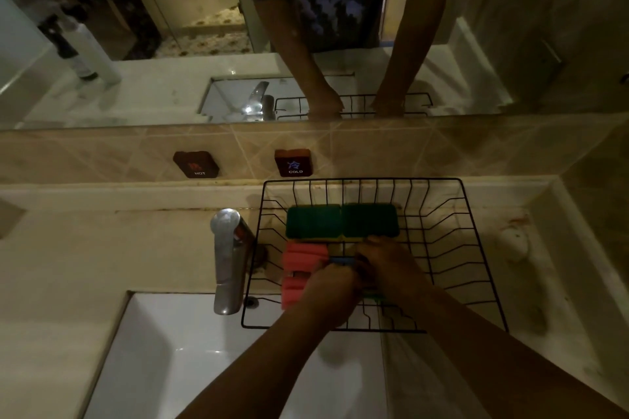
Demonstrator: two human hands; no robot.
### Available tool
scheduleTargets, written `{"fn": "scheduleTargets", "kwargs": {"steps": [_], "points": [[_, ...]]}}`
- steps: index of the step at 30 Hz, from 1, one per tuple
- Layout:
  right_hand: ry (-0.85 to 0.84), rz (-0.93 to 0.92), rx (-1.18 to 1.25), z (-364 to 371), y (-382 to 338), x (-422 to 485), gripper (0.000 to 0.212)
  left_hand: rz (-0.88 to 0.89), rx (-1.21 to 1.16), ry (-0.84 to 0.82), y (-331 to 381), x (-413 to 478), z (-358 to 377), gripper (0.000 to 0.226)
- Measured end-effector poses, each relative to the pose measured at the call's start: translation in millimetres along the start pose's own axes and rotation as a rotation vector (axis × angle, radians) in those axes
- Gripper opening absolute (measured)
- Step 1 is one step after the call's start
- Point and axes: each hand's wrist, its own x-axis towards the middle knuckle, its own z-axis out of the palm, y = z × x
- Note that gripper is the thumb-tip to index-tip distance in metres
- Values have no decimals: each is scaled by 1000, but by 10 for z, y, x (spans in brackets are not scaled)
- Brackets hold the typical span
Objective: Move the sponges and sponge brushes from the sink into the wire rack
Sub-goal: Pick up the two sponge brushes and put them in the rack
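A black wire rack [476, 265] stands on the counter to the right of the tap. Two green-topped sponges [340, 221] lie side by side at its back. A pink ribbed sponge [299, 265] lies at its left side. Both my hands are inside the rack, close together. My left hand [332, 292] rests against the pink sponge. My right hand [384, 262] is curled over something blue [342, 261] and green [374, 298] that is mostly hidden. The white sink [190, 350] below looks bare where it shows.
A chrome tap [228, 262] stands at the rack's left edge, over the sink. HOT [196, 164] and COLD [293, 163] labels sit on the tiled wall. A mirror above reflects my arms. A small pale object [515, 243] lies on the counter, right of the rack.
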Motion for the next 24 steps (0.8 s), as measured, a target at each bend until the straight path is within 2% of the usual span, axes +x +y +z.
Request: {"fn": "scheduleTargets", "kwargs": {"steps": [7,12,18,24], "points": [[-32,27,19,-31,-31,18,19,-19,15,-5,-18,40,55,23],[-57,52,9,-65,-62,19,12,-18,-12,17,2,28,1,23],[-57,105,22,-171,-109,-12,14,36,-27,32,70,-50,-157,20],[9,91,132,-378,-224,-158,14,114,-39,175,52,-291,-308,22]]}}
